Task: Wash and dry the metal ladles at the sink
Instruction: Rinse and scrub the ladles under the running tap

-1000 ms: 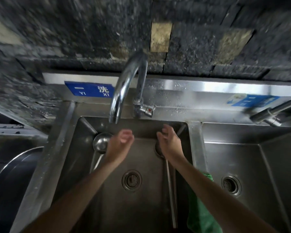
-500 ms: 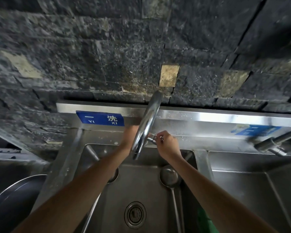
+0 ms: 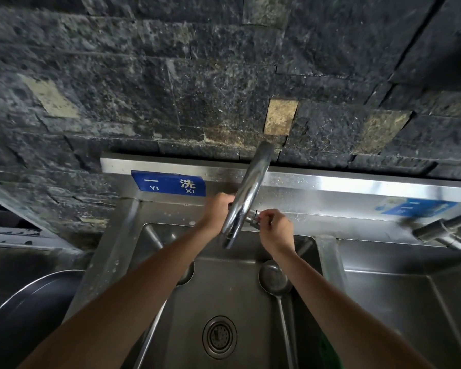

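Change: both hands have risen from the basin to the tap.
Right hand (image 3: pixel 276 230): grip pinches the tap valve (image 3: pixel 253 219).
Left hand (image 3: pixel 216 209): behind the faucet spout (image 3: pixel 246 198); grip unclear.
Ladles: right ladle (image 3: pixel 274 278) and left ladle (image 3: pixel 185 274) lie in the sink (image 3: pixel 330 259).
Meaning: no water visible; washing likely about to begin.

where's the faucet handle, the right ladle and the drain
faucet handle (image 3: pixel 254 219): head view, metal knob beside the spout
right ladle (image 3: pixel 274 276): head view, middle of its bowl
drain (image 3: pixel 219 337): head view, centre of the strainer
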The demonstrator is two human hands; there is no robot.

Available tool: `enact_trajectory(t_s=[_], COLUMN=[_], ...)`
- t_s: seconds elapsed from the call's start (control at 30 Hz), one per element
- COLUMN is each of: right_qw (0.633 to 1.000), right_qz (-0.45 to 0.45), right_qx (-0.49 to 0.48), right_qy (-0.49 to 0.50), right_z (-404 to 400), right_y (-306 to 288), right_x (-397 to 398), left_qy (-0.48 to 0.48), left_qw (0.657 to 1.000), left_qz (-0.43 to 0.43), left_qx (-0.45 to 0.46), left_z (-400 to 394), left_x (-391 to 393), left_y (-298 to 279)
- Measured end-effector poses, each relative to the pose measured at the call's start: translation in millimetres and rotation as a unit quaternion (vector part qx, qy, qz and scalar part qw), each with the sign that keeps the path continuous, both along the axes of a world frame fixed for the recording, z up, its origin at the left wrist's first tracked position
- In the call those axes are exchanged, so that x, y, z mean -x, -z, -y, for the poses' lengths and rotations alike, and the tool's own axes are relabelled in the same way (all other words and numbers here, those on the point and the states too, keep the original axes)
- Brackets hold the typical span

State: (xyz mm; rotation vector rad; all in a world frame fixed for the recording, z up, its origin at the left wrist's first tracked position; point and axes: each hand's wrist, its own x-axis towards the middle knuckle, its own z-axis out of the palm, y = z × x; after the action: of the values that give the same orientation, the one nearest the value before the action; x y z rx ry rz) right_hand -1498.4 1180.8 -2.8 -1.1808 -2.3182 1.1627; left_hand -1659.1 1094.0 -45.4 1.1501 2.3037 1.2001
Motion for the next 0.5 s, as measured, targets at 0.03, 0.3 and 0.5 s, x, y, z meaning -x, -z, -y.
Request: enact_trajectory(t_s=[0.03,0.3,0.5], right_qw=[1.0,1.0,1.0], right_qz=[-0.002,-0.015,-0.012], right_qx=[0.0,-0.002,-0.004], right_qy=[0.003,0.017,0.02], right_z=[0.4,-0.6,-1.7], right_y=[-0.6,-0.3,2.6], right_x=[-0.2,-0.1,0.4], left_qy=[0.001,-0.021,-0.018], left_qw=[1.0,0.999,1.0], left_qz=[-0.001,-0.027,0.016], left_qx=[0.0,-0.009,0.002], left_z=[0.0,8.3,8.4], left_x=[-0.3,-16.3,-16.8], left_y=[-0.5,-23.7,-18.0])
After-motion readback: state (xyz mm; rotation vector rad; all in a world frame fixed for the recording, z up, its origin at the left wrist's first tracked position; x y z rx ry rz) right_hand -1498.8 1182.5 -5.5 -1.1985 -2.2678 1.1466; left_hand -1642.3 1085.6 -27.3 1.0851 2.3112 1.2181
